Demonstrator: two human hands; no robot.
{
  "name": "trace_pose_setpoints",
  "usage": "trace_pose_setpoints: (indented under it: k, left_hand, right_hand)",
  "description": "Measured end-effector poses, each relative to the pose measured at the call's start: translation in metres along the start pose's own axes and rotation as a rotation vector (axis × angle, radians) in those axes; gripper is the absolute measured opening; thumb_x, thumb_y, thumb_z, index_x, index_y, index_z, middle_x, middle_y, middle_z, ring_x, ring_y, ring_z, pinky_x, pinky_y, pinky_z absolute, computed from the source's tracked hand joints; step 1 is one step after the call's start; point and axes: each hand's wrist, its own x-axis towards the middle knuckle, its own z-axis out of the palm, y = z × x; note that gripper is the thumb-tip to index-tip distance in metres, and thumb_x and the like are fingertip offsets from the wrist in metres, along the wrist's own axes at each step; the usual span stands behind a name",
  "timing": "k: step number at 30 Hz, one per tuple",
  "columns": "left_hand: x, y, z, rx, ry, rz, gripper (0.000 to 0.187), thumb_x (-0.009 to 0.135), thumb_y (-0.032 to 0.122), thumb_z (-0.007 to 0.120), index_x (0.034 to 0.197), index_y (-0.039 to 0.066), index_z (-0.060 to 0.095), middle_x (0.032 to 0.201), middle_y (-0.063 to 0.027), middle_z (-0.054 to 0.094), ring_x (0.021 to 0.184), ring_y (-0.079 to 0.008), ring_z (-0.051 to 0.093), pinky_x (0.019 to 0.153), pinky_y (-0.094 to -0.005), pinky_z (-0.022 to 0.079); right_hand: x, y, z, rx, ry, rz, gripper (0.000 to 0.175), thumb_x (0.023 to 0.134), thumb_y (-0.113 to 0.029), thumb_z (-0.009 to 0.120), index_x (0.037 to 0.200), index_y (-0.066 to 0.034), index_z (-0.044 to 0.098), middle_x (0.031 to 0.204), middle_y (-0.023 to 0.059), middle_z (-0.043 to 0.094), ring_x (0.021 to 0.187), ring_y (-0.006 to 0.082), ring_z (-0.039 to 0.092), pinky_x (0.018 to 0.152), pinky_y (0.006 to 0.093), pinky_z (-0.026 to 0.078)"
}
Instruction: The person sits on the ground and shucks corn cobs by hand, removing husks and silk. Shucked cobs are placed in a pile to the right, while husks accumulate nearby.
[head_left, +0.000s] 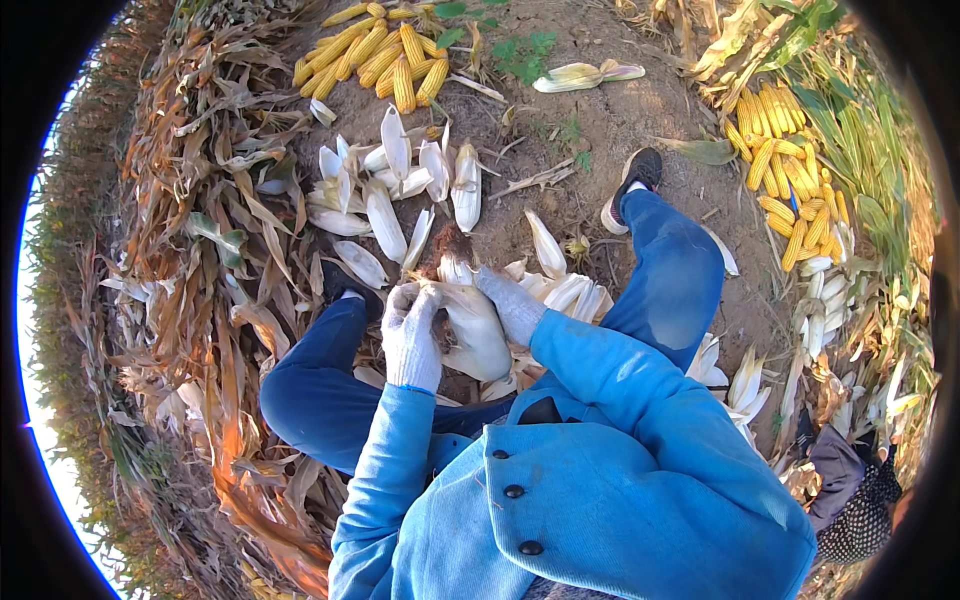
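An ear of corn in pale husk (474, 330) lies between my two gloved hands, its dark brown silk (452, 246) pointing away from me. My left hand (412, 330), in a white knit glove, pinches husk leaves near the silk end. From the other side, my right hand (511, 304), gloved alike, grips the ear close to its tip. My legs are spread around it in blue trousers. Pale husks (574, 296) lie just beyond my right hand. Several unhusked ears (386, 217) are strewn on the soil ahead of my left hand.
A heap of bare yellow cobs (375, 56) lies ahead on the left. More yellow cobs (802, 187) are piled at the far right. Dry corn stalks and leaves (217, 150) bank up along the left. A single husked-over ear (589, 76) rests farther out on the soil.
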Motion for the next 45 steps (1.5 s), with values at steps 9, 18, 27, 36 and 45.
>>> trace_pose_setpoints:
  k: [9, 18, 27, 36, 45]
  left_hand:
    - [-0.032, 0.030, -0.017, 0.574, -0.381, 0.080, 0.011, 0.088, -0.003, 0.055, 0.089, 0.008, 0.053, 0.083, 0.0002, 0.058, 0.070, -0.0079, 0.054, 0.064, -0.0219, 0.047]
    - [-0.008, -0.024, -0.078, 1.327, -0.560, -0.062, 0.034, 0.083, 0.028, 0.070, 0.105, 0.003, 0.064, 0.097, -0.0138, 0.069, 0.094, -0.0278, 0.067, 0.082, -0.0392, 0.051]
    - [0.027, -0.001, -0.058, 1.516, -0.214, 0.337, 0.063, 0.085, 0.043, 0.068, 0.131, 0.005, 0.051, 0.124, -0.0213, 0.057, 0.111, -0.0388, 0.059, 0.092, -0.0455, 0.049]
    - [0.034, -0.044, 0.022, 0.401, -0.380, -0.049, 0.048, 0.086, 0.019, 0.072, 0.127, 0.003, 0.054, 0.108, -0.0075, 0.066, 0.092, -0.0152, 0.063, 0.077, -0.0296, 0.051]
    - [0.020, -0.029, 0.005, 0.572, -0.335, -0.168, 0.036, 0.085, 0.015, 0.071, 0.117, 0.002, 0.061, 0.100, -0.0050, 0.068, 0.085, -0.0115, 0.063, 0.072, -0.0268, 0.051]
  right_hand:
    - [0.023, -0.043, -0.029, 0.181, 0.291, -0.090, 0.054, 0.091, -0.045, 0.067, 0.125, -0.0035, 0.057, 0.108, 0.0079, 0.064, 0.095, 0.0193, 0.062, 0.083, 0.0344, 0.052]
    - [0.042, -0.072, -0.071, 0.296, 0.429, -0.353, 0.072, 0.085, -0.054, 0.070, 0.133, -0.0036, 0.051, 0.115, 0.0105, 0.061, 0.102, 0.0221, 0.062, 0.087, 0.0363, 0.052]
    - [0.022, -0.063, -0.026, 0.008, 0.327, -0.395, 0.052, 0.091, -0.042, 0.067, 0.123, -0.0020, 0.056, 0.101, 0.0067, 0.064, 0.087, 0.0163, 0.062, 0.077, 0.0327, 0.051]
    - [-0.014, -0.050, 0.020, -0.330, 0.140, -0.389, 0.045, 0.095, -0.027, 0.058, 0.130, 0.0024, 0.056, 0.116, 0.0128, 0.065, 0.104, 0.0184, 0.061, 0.092, 0.0312, 0.047]
    - [-0.004, -0.032, 0.015, -0.660, 0.304, -0.415, 0.036, 0.095, -0.028, 0.054, 0.111, 0.0008, 0.067, 0.100, 0.0167, 0.070, 0.094, 0.0255, 0.067, 0.086, 0.0349, 0.049]
